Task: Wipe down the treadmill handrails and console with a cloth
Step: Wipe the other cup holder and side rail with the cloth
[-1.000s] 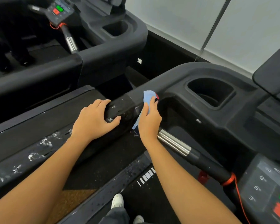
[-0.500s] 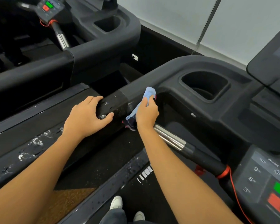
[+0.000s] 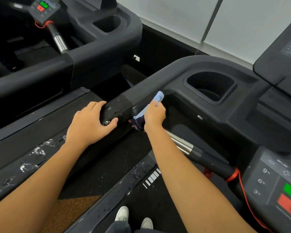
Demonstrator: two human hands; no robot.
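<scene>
Right hand [image 3: 154, 115]: fingers curled round blue cloth [image 3: 158, 96], pressed on handrail [image 3: 149, 84] inner side. Left hand [image 3: 89, 125] grips the wet stretch, fingers wrapped. Risk: bunched cloth probably skips the underside, leaving droplets [image 3: 109, 108].

Right hand [image 3: 154, 116]: fingers [image 3: 158, 106], formerly laid straight up the cloth [image 3: 158, 96] against the handrail [image 3: 149, 88], curled down into a pinch on it.
Cloth: blue upper fold, previously under the fingers, stood clear above the knuckles; dark patterned lower end came further into sight beside the wrist.
Red spot once seen at the fingertips: gone from sight.
Console keypad [image 3: 265, 175]: sat higher and further left as the head camera shifted.
</scene>
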